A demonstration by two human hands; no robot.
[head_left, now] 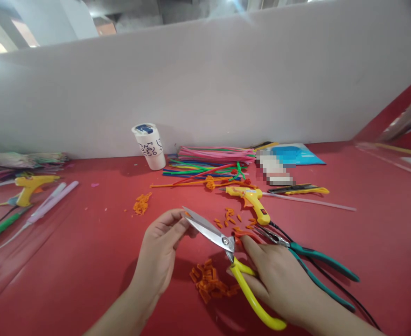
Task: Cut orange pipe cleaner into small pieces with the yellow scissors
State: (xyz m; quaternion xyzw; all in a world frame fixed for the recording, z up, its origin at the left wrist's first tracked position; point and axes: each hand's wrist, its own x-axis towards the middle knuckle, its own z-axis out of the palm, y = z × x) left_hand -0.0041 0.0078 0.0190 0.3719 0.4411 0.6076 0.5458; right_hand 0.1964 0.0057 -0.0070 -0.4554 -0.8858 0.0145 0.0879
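Observation:
My right hand [275, 273] grips a pair of scissors [208, 229] with a yellow handle, and its silver blades point up and to the left. At the blade tips, my left hand [165, 238] pinches a small orange piece [187, 213], mostly hidden by fingers and blades. Beneath the scissors lies a pile of cut orange pieces [210, 282], fuzzy like pipe cleaner. Beyond them, slimmer orange bits with pointed ends [229, 215] are scattered on the red table. Left of these sits a small heap of orange fluff [142, 204].
Green-handled pliers [326, 261] and a yellow glue gun [249, 198] lie to the right, near a utility knife [303, 189]. Coloured pipe cleaners [215, 155] and a white cup [151, 147] stand at the back. Another glue gun [28, 189] rests at left.

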